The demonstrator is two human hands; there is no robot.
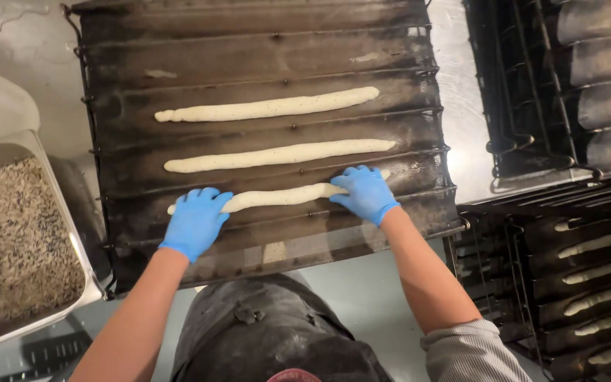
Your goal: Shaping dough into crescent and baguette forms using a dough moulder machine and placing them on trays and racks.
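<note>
A dark fluted baking tray (263,49) lies on a metal table and carries three long seeded dough sticks, each in its own groove. The far dough stick (266,107) and the middle dough stick (277,155) lie untouched. Both my hands wear blue gloves and rest on the nearest dough stick (277,196). My left hand (196,221) presses its left end, fingers flat over it. Over its right end lies my right hand (365,192), likewise with flat fingers. Both ends of that stick are hidden under the gloves.
A metal pan of mixed seeds (19,237) stands at the left. Empty dark fluted trays (595,78) are stacked at the right. Lower right, a rack (588,283) holds trays with several more dough sticks. My dark apron fills the bottom centre.
</note>
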